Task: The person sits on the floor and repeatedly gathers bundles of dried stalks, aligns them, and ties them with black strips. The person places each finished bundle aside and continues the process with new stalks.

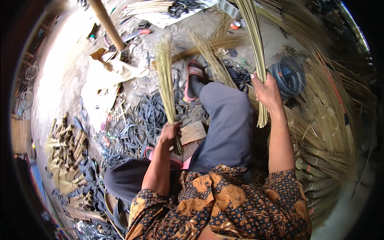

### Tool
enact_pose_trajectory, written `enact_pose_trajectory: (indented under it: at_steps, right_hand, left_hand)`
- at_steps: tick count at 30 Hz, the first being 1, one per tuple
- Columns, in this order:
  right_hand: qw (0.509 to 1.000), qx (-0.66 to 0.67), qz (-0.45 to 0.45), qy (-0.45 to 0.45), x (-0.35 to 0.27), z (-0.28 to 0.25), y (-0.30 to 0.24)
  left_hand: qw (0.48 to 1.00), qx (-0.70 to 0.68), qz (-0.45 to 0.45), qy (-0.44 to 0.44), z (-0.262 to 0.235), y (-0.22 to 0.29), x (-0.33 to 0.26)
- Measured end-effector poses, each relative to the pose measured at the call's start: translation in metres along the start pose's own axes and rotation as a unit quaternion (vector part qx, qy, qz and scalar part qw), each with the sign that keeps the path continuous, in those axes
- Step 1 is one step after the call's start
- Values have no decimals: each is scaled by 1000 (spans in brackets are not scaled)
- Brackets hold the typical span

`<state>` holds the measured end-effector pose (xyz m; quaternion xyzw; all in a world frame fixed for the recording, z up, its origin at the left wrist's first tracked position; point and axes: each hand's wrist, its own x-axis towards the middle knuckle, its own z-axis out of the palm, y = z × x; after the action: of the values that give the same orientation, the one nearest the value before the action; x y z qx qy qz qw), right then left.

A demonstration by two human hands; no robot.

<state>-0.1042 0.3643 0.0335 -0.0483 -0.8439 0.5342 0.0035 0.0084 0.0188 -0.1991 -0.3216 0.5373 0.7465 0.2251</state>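
My left hand [170, 133] is closed round the lower part of a bundle of dry straw stalks [164, 76], whose feathery ends point up and away from me. Its cut ends poke out below the fist, above my lap. Over on the right, my right hand [267, 93] grips a second bundle of straw stalks [252, 28] near its lower end. That bundle stands long and fairly straight, reaching past the top of the picture. The two bundles are apart from each other. A flat piece of board [193, 133] lies beside my left hand.
Dark rubber strips [140, 118] heap on the floor at left, near bound handle-like bundles [70, 152]. A dark plastic bucket [289, 76] stands by my right hand. Stacks of straw [324, 116] fill the right side. A bamboo pole [106, 24] rises at the upper left.
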Motion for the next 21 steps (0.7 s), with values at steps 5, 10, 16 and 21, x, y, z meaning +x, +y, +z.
enact_pose_trajectory:
  at_steps: [5, 10, 16, 21]
  right_hand:
    - [950, -297, 40, 84, 11, -22, 142]
    - [908, -386, 155, -44, -22, -9, 285]
    - [901, -428, 50, 51, -16, -11, 211]
    - [968, 203, -122, -78, -12, 35, 1]
  left_hand:
    - [993, -9, 112, -31, 9, 49, -31]
    - [984, -3, 176, -8, 10, 89, -80]
    - [974, 100, 200, -20, 24, 116, -125]
    - [960, 113, 200, -157, 63, 117, -134]
